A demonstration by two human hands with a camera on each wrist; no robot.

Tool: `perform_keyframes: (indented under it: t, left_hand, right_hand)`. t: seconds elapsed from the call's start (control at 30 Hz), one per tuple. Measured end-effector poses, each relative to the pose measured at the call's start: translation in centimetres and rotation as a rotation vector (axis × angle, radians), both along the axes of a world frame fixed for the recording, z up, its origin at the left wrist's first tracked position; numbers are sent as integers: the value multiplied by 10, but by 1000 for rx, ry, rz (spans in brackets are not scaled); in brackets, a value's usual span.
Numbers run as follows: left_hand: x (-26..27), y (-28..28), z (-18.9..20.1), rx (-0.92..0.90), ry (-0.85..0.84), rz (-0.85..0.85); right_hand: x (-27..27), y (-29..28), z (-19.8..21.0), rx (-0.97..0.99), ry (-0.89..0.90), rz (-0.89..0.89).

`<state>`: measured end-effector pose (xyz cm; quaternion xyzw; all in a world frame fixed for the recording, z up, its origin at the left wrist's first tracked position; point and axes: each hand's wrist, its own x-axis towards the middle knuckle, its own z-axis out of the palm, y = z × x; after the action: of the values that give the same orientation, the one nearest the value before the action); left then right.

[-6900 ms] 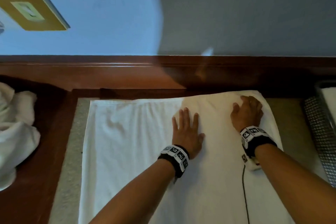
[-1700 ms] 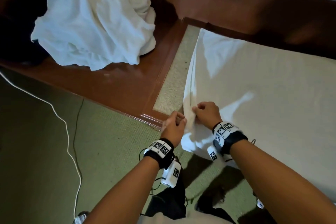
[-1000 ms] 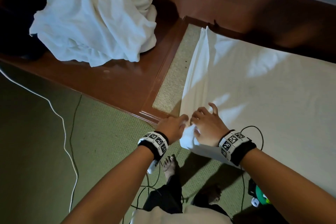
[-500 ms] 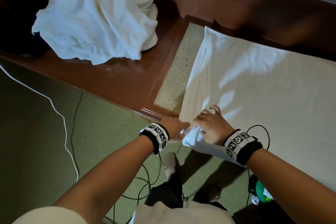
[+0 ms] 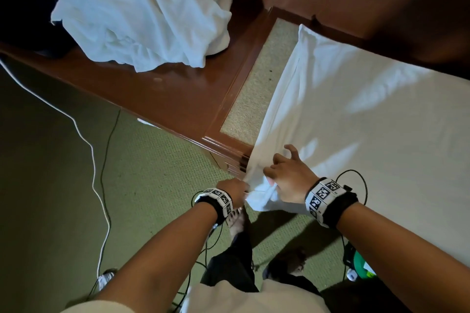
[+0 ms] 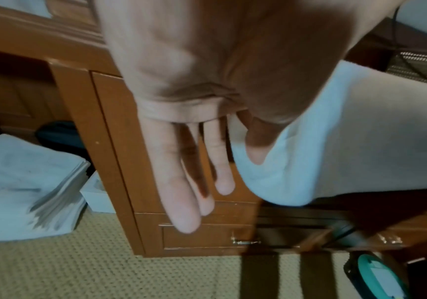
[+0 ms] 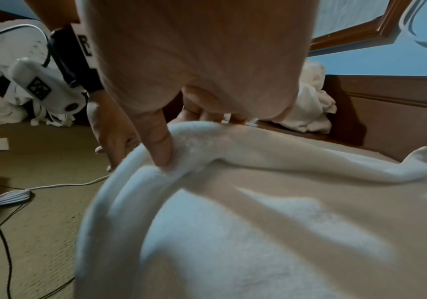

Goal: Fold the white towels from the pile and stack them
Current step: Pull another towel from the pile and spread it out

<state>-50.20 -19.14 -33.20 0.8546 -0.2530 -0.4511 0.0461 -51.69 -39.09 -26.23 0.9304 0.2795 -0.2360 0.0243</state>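
A large white towel (image 5: 356,122) lies spread on the table, its near left corner hanging over the edge. My right hand (image 5: 277,178) pinches the bunched edge at that corner, with the thumb (image 7: 160,149) pressed into the fold (image 7: 258,232). My left hand (image 5: 239,189) meets the same corner from the left. Its thumb lies on the hanging cloth (image 6: 348,141), three fingers (image 6: 181,202) point straight down, and the forefinger is hidden behind the towel. The crumpled pile of white towels (image 5: 142,12) sits at the table's far left.
The wooden table (image 5: 178,89) has a woven inlay (image 5: 254,89) and drawers (image 6: 243,241) below. A white cable (image 5: 94,173) and black cables cross the green carpet by my feet (image 5: 236,221). Flat white cloths (image 6: 23,182) lie on the floor; a teal object (image 5: 361,267) is at right.
Both hands stay at the towel's near left corner and have drawn it slightly towards me. The raised left edge has sunk flat onto the table.
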Motion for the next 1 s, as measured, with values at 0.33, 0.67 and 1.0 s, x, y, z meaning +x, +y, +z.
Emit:
perform_keyframes:
  t: [0.33,0.67,1.0]
  left_hand:
    - [-29,35,-15,-349,23,677]
    - [-48,31,-37,-424,25,1138]
    - [-29,30,-44,-343,-41,879]
  right_hand:
    - [-11,23,1,-80,101,-68]
    - [-23,49,-2,-123,35,97]
    - [-32,28,-16,256,-223,-482]
